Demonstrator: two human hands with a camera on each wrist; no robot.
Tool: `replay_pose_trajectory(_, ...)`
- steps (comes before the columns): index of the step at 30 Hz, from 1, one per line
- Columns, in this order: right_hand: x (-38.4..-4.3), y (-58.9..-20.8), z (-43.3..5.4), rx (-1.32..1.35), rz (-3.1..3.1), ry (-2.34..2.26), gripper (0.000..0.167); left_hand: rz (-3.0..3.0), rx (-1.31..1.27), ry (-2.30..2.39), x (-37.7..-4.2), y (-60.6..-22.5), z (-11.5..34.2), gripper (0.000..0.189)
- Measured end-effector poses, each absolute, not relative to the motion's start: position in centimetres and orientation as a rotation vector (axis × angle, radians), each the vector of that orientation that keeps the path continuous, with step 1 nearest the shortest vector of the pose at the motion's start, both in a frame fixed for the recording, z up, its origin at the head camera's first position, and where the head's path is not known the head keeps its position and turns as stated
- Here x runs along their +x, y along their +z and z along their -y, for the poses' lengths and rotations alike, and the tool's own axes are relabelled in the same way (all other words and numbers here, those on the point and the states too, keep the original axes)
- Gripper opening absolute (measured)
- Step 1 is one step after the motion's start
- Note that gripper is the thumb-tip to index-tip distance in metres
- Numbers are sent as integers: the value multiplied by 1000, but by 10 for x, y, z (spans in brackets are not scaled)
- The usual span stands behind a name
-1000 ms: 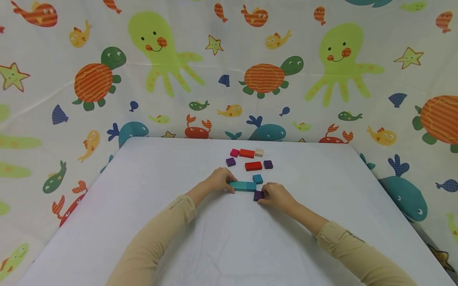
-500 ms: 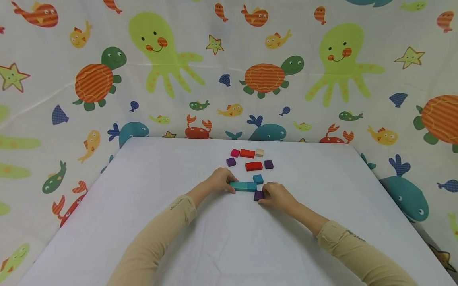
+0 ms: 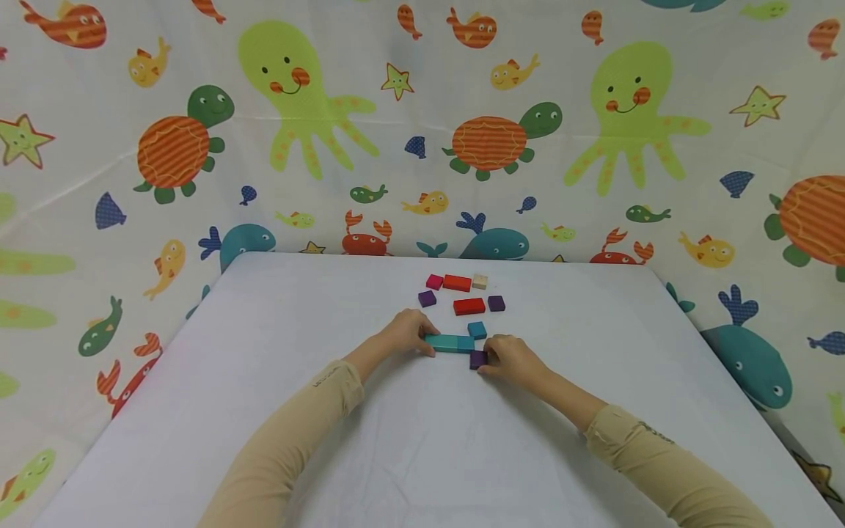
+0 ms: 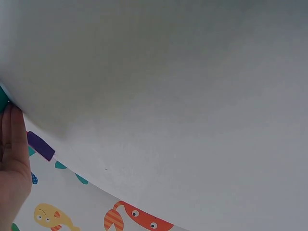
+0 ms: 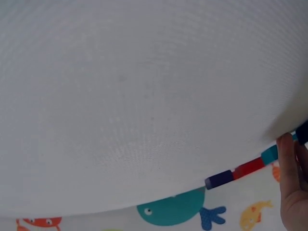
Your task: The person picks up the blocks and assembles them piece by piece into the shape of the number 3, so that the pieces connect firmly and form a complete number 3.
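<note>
My left hand [image 3: 405,334] grips the left end of a long teal block [image 3: 441,343], thumb at the near side and fingers at the far side. Against that block's right end sits a small blue block [image 3: 466,344]. With thumb and fingertips, my right hand [image 3: 515,361] pinches a small dark purple block [image 3: 477,360], close to the near right corner of the blue one. Another blue block [image 3: 477,330] lies just behind the row. The left wrist view catches only a corner of the teal block [image 4: 3,98] at the fingertips.
Farther back on the white table [image 3: 317,315] lie two red blocks [image 3: 457,283], a pink block [image 3: 434,281], a cream block [image 3: 480,281] and two purple blocks [image 3: 427,298]. Behind the table hangs a curtain [image 3: 409,198] printed with sea animals.
</note>
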State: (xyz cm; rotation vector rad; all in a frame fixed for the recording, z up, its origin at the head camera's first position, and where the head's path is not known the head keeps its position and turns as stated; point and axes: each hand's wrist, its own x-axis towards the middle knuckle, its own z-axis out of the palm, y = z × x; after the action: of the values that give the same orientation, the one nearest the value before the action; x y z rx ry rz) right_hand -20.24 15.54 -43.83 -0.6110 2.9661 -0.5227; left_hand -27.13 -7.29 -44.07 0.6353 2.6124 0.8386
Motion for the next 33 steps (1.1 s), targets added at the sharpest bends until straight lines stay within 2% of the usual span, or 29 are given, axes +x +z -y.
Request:
replay_pose_trajectory(7,-217,-431,-163,-525,-2865,-674,50,-2610,634,839,-271,-440,73,40)
replay_pose_trajectory(15,-250,-430,-173,-667,-2900,-658,32,-2604,633,848,-271,-441,72,39)
replay_pose_trajectory(33,-259,-431,-166,-615,-2836,-531,32,-2617,644,833,-271,-441,73,40)
